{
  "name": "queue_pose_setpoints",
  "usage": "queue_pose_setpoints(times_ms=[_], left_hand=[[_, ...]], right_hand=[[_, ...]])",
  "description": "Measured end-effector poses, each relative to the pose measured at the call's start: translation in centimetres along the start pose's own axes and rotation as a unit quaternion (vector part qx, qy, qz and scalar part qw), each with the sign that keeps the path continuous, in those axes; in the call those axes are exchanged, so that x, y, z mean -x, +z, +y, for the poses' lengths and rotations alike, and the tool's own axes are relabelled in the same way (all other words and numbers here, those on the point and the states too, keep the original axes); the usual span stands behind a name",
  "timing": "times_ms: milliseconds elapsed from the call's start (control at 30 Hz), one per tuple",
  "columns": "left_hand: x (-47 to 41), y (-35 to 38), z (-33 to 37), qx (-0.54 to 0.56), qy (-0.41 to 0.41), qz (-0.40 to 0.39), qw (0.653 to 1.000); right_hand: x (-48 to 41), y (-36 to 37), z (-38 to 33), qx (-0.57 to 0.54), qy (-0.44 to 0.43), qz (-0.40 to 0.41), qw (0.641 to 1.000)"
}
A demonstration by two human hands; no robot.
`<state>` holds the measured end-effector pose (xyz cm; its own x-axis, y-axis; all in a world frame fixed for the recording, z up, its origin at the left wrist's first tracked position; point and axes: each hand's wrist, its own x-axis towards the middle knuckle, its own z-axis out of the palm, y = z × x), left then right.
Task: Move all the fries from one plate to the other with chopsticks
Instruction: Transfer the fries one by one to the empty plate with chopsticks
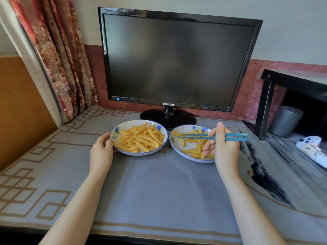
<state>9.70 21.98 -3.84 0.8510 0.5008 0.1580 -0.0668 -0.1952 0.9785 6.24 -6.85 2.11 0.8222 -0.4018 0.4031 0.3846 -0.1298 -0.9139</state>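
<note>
Two plates are sitting side by side in front of the monitor (pixel 177 59), nearly touching, which is keeping each trip short. The left plate (pixel 129 123) is carrying the big heap of fries (pixel 141 138), and the right plate (pixel 174 144) only a thin scatter. I'm guessing the left hand (pixel 101 151) is gripping the left plate's rim to stop it sliding. The right hand (pixel 224 147) is pinching the chopsticks (pixel 194 134), whose tips are hovering over the right plate, seemingly empty, with loose fries lying just beneath.

Soft, even daylight is lighting the table (pixel 159 191), leaving only faint shadows. The wide lens is bowing the edges, the right margin blurring.
</note>
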Motion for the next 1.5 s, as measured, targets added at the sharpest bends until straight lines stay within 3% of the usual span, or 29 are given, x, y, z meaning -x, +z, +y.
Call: queue_pose_setpoints(times_ms=[233, 567, 933, 1233, 1500], left_hand=[[0.0, 0.0, 0.1, -0.002, -0.005, -0.003, 1.0], [0.1, 0.0, 0.1, -0.004, 0.0, -0.004, 1.0], [0.1, 0.0, 0.1, -0.006, -0.001, -0.003, 1.0], [0.0, 0.0, 0.0, -0.005, -0.005, -0.007, 1.0], [0.0, 0.0, 0.0, 0.002, -0.008, -0.006, 1.0]], right_hand=[[0.7, 0.5, -0.7, -0.057, -0.01, 0.024, 0.998], [2.1, 2.7, -0.8, -0.088, 0.022, -0.069, 0.993], [2.5, 2.9, -0.7, -0.1, 0.024, -0.119, 0.987], [-0.2, -0.1, -0.2, -0.037, -0.006, 0.036, 0.999], [-0.8, -0.6, 0.5, 0.039, -0.024, 0.038, 0.998]])
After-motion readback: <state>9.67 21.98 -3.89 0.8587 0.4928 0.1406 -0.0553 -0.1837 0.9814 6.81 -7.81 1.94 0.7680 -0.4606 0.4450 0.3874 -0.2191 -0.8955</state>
